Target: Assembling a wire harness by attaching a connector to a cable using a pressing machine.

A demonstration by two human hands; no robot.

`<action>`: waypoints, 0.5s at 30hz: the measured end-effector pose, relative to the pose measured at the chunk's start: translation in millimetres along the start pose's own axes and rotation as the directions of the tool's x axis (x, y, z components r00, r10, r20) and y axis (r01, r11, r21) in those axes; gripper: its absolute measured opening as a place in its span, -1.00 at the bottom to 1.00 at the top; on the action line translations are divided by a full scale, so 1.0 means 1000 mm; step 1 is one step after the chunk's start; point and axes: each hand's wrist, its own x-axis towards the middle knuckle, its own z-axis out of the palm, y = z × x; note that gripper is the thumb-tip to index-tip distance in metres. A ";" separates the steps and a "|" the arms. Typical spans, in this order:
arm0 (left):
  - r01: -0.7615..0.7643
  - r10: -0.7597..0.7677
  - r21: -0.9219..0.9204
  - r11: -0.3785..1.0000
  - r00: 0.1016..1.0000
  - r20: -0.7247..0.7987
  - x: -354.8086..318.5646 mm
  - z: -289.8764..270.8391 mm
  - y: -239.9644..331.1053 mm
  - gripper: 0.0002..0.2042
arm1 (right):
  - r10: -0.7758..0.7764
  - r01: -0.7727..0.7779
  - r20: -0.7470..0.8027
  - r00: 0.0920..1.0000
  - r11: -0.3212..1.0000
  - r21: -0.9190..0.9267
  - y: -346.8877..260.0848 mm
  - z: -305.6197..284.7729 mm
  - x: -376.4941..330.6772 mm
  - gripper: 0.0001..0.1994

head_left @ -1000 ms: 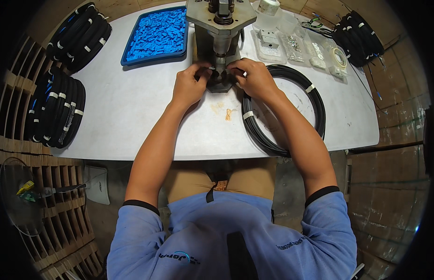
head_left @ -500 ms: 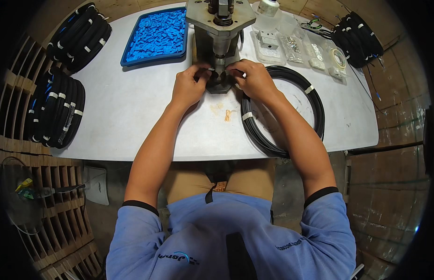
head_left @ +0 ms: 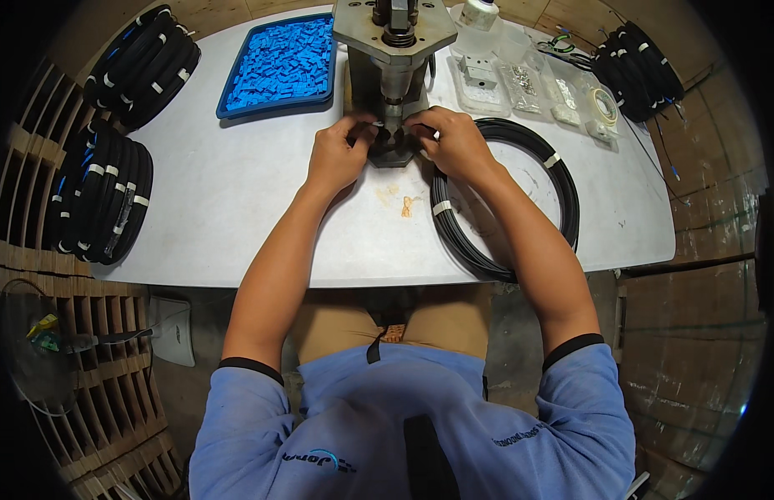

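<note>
Blue tray holds blue parts; clear boxes hold small hardware.

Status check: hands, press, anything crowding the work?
Left hand and right hand pinching at press base. Cable coil under right wrist. Blue parts tray apart.

1. Clear plastic bags of small parts lie just right of the grey press, in a row running toward the far right of the table.
2. A clear, boxy plastic container sits nearest the press, at the left end of that row.
3. A blue rectangular tray heaped with small blue pieces stands just left of the press.
4. A white roll stands behind the container, right of the press top.
5. No signs or screens show.
</note>
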 end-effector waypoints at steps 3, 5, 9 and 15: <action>0.008 -0.007 -0.010 1.000 1.000 0.006 0.000 0.000 0.002 -0.77 | -0.004 0.004 0.000 1.000 1.000 0.002 0.000 0.000 0.000 -0.72; 0.016 -0.015 -0.010 1.000 1.000 0.009 0.000 -0.001 0.003 -0.77 | -0.006 0.006 0.001 1.000 1.000 -0.003 0.000 0.000 0.000 -0.73; 0.013 -0.012 -0.015 1.000 1.000 0.011 0.000 -0.001 0.002 -0.76 | -0.024 0.024 -0.010 1.000 0.999 -0.021 0.000 0.000 0.000 -0.75; 0.011 -0.011 -0.021 1.000 1.000 0.011 0.000 0.000 0.001 -0.77 | -0.008 0.008 0.001 1.000 1.000 -0.021 0.000 0.000 0.001 -0.77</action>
